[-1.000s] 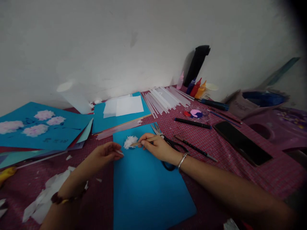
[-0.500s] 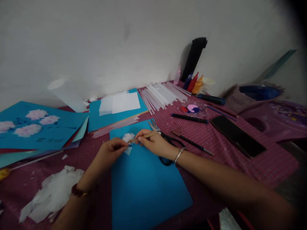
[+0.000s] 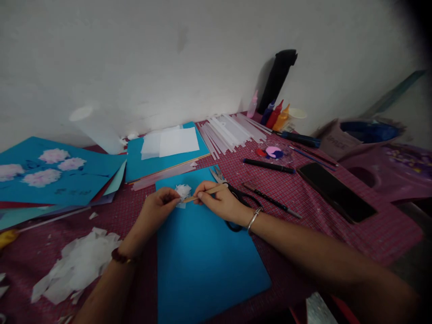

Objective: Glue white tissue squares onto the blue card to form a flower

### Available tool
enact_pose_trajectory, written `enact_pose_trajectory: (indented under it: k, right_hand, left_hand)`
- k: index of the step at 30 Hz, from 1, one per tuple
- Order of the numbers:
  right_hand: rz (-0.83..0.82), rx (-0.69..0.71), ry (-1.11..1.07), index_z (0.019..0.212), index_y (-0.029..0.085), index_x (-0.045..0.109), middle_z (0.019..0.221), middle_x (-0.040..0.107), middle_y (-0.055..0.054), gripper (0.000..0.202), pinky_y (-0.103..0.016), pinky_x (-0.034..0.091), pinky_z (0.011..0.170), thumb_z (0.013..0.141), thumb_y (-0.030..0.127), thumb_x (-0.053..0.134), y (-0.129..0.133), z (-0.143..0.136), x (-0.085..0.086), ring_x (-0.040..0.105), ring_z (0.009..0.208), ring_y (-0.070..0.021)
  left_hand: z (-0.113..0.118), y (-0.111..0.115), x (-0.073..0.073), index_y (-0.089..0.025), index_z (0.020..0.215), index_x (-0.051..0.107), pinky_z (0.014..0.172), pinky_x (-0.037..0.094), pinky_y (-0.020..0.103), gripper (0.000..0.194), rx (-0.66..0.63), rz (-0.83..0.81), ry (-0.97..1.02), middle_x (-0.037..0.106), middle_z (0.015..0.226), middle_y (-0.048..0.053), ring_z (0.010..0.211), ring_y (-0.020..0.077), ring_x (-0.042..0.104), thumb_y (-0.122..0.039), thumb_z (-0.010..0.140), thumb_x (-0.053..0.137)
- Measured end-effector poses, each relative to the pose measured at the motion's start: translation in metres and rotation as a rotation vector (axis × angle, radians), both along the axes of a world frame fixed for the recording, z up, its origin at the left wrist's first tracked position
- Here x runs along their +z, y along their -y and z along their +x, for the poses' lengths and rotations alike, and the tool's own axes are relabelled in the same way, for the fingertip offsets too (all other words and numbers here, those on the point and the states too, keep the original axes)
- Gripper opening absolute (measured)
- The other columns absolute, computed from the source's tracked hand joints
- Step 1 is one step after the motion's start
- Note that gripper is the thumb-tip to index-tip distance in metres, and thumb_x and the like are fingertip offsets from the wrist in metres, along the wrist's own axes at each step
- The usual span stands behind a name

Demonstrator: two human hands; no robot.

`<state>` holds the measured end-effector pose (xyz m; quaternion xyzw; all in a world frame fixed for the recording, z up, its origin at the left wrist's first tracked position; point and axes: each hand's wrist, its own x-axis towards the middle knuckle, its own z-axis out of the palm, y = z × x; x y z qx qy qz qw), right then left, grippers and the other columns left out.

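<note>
A small white paper flower lies near the top of the blue sheet. Just right of it, my right hand is closed round a flat wooden stick, whose tip points left to the flower's lower edge. My left hand is pinched at the flower's lower left, beside a small piece of white tissue; thumb and forefinger meet on its edge. Black-handled scissors lie partly under my right wrist. A pile of white tissue pieces sits to the left.
Blue sheets with pale pink flowers are at the left. White paper strips, paint bottles, a plastic palette, a black pen, a brush and a phone lie at the back and right.
The stick has tilted flatter, with its back end now showing above my right hand. The tissue piece has moved up against the flower's lower edge. The view has shifted slightly.
</note>
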<state>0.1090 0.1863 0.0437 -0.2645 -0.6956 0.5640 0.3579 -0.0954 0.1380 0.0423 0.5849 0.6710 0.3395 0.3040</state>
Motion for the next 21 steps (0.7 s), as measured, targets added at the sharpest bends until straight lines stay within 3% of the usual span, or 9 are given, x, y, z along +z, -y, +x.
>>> enact_pose_trajectory:
  k: [8, 13, 21]
  right_hand:
    - [0.332, 0.036, 0.191, 0.090, 0.017, 0.063, 0.086, 0.065, -0.002, 0.018, -0.025, 0.044, 0.068, 0.091, 0.018, 0.045, 0.002, 0.002, -0.001, 0.059, 0.073, -0.0131]
    - [0.438, 0.092, 0.236, 0.097, 0.018, 0.061, 0.095, 0.067, -0.005, 0.017, -0.028, 0.047, 0.080, 0.090, 0.015, 0.046, 0.005, 0.004, -0.001, 0.062, 0.089, -0.0168]
    - [0.494, 0.114, 0.252, 0.096, 0.019, 0.060, 0.095, 0.065, -0.006, 0.017, -0.030, 0.047, 0.079, 0.092, 0.018, 0.044, 0.008, 0.004, 0.001, 0.060, 0.087, -0.0172]
  left_hand:
    - [0.001, -0.001, 0.000, -0.017, 0.077, 0.062, 0.065, 0.044, 0.027, 0.019, 0.019, 0.033, 0.084, 0.063, 0.073, 0.001, 0.070, 0.0165, 0.059, -0.035, 0.070, 0.063]
    - [-0.006, 0.001, -0.002, -0.016, 0.091, 0.060, 0.054, 0.040, 0.024, 0.030, 0.222, -0.001, 0.191, 0.059, 0.066, -0.003, 0.057, 0.0125, 0.052, -0.042, 0.077, 0.058]
    - [-0.006, 0.001, -0.002, -0.017, 0.086, 0.062, 0.052, 0.039, 0.024, 0.028, 0.228, -0.049, 0.184, 0.058, 0.064, -0.003, 0.054, 0.0134, 0.052, -0.041, 0.072, 0.059]
